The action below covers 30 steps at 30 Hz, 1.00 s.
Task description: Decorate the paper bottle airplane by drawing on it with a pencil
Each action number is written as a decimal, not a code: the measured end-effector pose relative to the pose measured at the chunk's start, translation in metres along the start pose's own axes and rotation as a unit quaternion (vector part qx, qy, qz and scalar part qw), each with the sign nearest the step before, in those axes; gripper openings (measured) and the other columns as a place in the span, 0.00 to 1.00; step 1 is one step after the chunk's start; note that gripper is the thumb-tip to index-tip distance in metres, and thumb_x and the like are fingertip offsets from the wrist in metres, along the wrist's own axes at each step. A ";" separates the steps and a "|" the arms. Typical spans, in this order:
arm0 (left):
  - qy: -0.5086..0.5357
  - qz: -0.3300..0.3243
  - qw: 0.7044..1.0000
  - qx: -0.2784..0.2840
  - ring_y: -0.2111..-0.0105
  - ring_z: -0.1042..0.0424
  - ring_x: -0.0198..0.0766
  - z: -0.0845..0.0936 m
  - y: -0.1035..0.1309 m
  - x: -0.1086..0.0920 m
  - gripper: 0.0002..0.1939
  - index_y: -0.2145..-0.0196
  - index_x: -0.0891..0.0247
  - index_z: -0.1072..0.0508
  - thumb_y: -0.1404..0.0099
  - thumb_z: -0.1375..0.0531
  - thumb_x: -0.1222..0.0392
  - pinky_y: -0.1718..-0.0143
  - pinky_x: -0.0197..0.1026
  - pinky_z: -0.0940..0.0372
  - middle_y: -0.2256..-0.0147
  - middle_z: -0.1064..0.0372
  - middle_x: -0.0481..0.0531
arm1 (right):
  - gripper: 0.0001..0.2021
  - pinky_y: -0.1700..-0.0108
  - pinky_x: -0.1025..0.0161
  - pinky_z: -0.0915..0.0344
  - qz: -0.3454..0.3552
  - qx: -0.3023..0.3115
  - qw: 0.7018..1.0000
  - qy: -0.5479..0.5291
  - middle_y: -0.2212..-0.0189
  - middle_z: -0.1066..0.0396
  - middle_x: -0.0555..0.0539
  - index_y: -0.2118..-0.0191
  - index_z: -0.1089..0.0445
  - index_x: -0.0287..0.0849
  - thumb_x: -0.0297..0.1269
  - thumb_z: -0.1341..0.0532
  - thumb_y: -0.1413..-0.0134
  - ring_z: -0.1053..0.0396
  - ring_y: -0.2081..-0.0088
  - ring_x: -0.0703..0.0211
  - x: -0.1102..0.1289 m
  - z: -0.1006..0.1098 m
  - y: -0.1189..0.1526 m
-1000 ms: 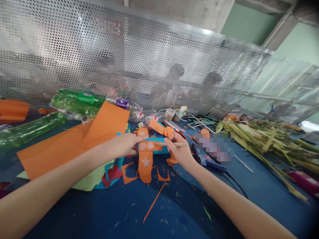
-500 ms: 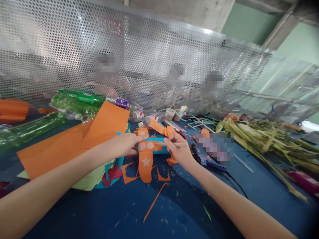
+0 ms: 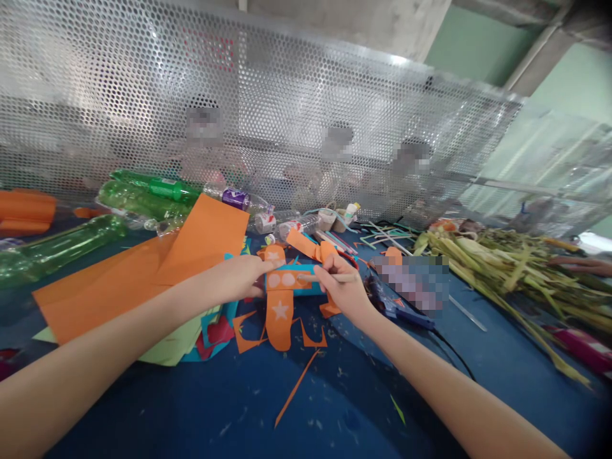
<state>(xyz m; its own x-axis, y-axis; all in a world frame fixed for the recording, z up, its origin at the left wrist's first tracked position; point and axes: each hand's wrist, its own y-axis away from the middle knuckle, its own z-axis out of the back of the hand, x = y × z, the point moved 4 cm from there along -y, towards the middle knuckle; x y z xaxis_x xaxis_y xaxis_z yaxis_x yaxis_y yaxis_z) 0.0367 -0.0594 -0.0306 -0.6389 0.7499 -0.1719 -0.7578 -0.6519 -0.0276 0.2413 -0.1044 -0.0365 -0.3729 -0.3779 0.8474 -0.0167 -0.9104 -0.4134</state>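
Observation:
A blue and orange paper craft (image 3: 280,312) lies on the blue table, with white stars on its crossing orange strip and pale round spots on its blue body. My left hand (image 3: 246,277) is at its left end, fingers closed on the edge; the fingertips are partly hidden. My right hand (image 3: 340,284) is wrapped round a thin pale brush (image 3: 342,278), whose tip touches the orange strip just right of the spots. Cut orange scraps (image 3: 248,338) lie below the craft.
Orange sheets (image 3: 205,242) and green bottles (image 3: 62,248) lie at left. A blue glue gun (image 3: 406,313) with a black cord and dried husks (image 3: 507,274) are at right. Behind a perforated metal screen (image 3: 287,95) people are visible.
The brush tip has shifted slightly left. Another person's hand has come into view at the far right, over the husks. The people behind the screen have moved a little.

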 end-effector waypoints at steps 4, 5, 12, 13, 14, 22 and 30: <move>0.000 0.002 1.000 0.003 0.62 0.31 0.43 0.003 0.002 -0.003 0.37 0.38 0.52 0.47 0.44 0.39 0.60 0.67 0.37 0.40 0.57 0.31 0.55 | 0.13 0.78 0.67 0.48 -0.007 -0.018 1.000 -0.002 0.87 0.43 0.57 0.78 0.46 0.45 0.39 0.42 0.48 0.45 0.82 0.66 0.001 0.002 -0.001; 0.002 0.002 1.000 0.005 0.62 0.31 0.44 0.004 0.002 -0.004 0.36 0.38 0.53 0.47 0.43 0.40 0.60 0.67 0.37 0.40 0.56 0.31 0.56 | 0.14 0.78 0.67 0.49 -0.010 -0.025 1.000 -0.004 0.87 0.43 0.57 0.79 0.46 0.45 0.39 0.42 0.48 0.46 0.83 0.66 0.001 0.002 -0.001; 0.015 -0.001 1.000 0.008 0.60 0.31 0.46 0.004 0.002 -0.004 0.37 0.38 0.53 0.48 0.43 0.40 0.60 0.65 0.40 0.39 0.54 0.32 0.57 | 0.14 0.78 0.67 0.47 -0.011 -0.035 0.999 -0.002 0.87 0.44 0.57 0.78 0.47 0.46 0.40 0.42 0.48 0.45 0.83 0.66 0.002 0.004 -0.002; 0.018 -0.003 1.000 0.006 0.61 0.30 0.46 0.004 0.002 -0.004 0.37 0.38 0.53 0.48 0.43 0.40 0.61 0.65 0.40 0.39 0.54 0.32 0.56 | 0.14 0.78 0.67 0.47 -0.010 -0.035 0.999 0.002 0.87 0.44 0.57 0.79 0.47 0.46 0.40 0.42 0.48 0.45 0.83 0.66 0.002 0.004 -0.002; 0.019 -0.003 1.000 0.004 0.61 0.30 0.46 0.004 0.002 -0.003 0.37 0.38 0.53 0.48 0.43 0.40 0.61 0.65 0.40 0.39 0.54 0.32 0.57 | 0.14 0.78 0.67 0.47 -0.010 -0.037 0.999 0.003 0.87 0.44 0.57 0.79 0.47 0.46 0.40 0.42 0.48 0.45 0.83 0.66 0.002 0.004 -0.002; 0.022 0.001 1.000 0.005 0.62 0.31 0.46 0.004 0.002 -0.004 0.37 0.38 0.54 0.47 0.43 0.40 0.61 0.65 0.40 0.40 0.56 0.31 0.56 | 0.14 0.76 0.66 0.46 -0.017 -0.013 1.000 -0.016 0.86 0.43 0.57 0.78 0.45 0.45 0.39 0.41 0.48 0.42 0.82 0.64 -0.002 0.001 -0.001; 0.023 -0.006 1.000 0.001 0.59 0.31 0.47 0.003 0.002 -0.002 0.36 0.38 0.51 0.48 0.43 0.41 0.59 0.64 0.40 0.41 0.55 0.31 0.55 | 0.14 0.77 0.66 0.46 -0.004 -0.024 1.000 -0.008 0.87 0.43 0.57 0.78 0.46 0.45 0.39 0.42 0.48 0.45 0.83 0.66 0.002 0.003 -0.002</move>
<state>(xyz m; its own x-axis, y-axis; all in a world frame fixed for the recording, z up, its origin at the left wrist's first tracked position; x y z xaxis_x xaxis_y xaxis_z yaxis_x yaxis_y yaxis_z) 0.0365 -0.0617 -0.0272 -0.6235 0.7512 -0.2164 -0.7651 -0.6433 -0.0287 0.2432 -0.1038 -0.0328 -0.3569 -0.3735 0.8562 -0.0636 -0.9048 -0.4211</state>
